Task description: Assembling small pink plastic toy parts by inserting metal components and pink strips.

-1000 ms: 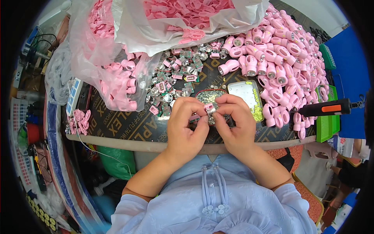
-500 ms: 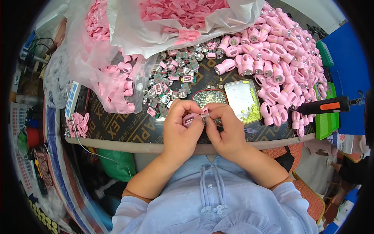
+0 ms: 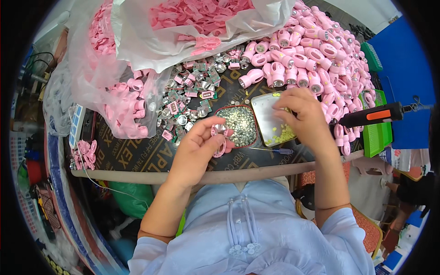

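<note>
My left hand [image 3: 195, 149] holds a small pink flashlight shell [image 3: 219, 149] with a shiny clear-and-silver reflector piece [image 3: 220, 129] at its upper end, gripped between thumb and fingers. Over the shallow metal tray [image 3: 262, 114] hovers my right hand [image 3: 300, 110], its fingers curved and apart, with nothing visible in them. Small yellow-green pieces [image 3: 282, 134] lie in the tray's near right part. Beside it, close to my left fingers, is a red-rimmed container [image 3: 252, 143] full of tiny silvery round parts [image 3: 240, 123].
A large heap of pink flashlights [image 3: 316, 59] covers the back right. Circuit boards and reflectors [image 3: 192, 87] lie left of centre, near plastic bags of pink parts [image 3: 201, 18]. A screwdriver [image 3: 283, 150] lies by the front edge. A black-and-orange electric screwdriver [image 3: 373, 116] juts in from the right.
My hands were together on the pink piece. Now the right hand has let go and moved right over the metal tray, while the left keeps the piece and has shifted slightly left.
</note>
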Tool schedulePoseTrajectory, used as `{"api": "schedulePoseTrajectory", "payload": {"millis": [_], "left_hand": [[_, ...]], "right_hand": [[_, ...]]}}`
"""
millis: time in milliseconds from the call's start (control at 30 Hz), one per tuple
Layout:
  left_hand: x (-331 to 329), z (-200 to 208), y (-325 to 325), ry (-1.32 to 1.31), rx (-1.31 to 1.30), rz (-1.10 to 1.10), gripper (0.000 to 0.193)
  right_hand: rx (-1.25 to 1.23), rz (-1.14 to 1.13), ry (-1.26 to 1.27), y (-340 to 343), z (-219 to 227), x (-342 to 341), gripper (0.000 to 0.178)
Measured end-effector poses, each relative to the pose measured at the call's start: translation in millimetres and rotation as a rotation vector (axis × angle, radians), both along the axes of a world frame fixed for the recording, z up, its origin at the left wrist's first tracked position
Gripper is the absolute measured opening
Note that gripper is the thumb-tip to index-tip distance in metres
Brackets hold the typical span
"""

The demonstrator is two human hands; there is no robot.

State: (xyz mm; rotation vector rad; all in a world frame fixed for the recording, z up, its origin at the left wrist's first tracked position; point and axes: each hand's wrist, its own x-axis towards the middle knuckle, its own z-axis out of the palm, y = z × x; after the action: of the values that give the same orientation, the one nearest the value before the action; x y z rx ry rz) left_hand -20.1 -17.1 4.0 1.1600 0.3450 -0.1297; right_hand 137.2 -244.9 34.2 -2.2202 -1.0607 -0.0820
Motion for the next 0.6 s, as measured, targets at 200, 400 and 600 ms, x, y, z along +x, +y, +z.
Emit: {"api": "schedulePoseTrajectory", "payload": {"millis": [200, 400, 600], "left_hand": [[5.5, -0.5, -10.6, -0.085, -0.267, 0.114, 0.033], [7.0, 1.2, -10.1, -0.024, -0.335, 0.09, 0.036], [5.4, 10.3, -1.0, -0.02, -0.251, -0.01, 0.05]], "right_hand": [[-0.244, 0.203, -0.049, -16.0, 1.5, -5.9, 0.015], [-0.342, 0.193, -0.201, -8.4, -5.9, -14.0, 0.016], [-0.43, 0.165, -0.251, -11.1, -17.4, -17.5, 0.011]]}}
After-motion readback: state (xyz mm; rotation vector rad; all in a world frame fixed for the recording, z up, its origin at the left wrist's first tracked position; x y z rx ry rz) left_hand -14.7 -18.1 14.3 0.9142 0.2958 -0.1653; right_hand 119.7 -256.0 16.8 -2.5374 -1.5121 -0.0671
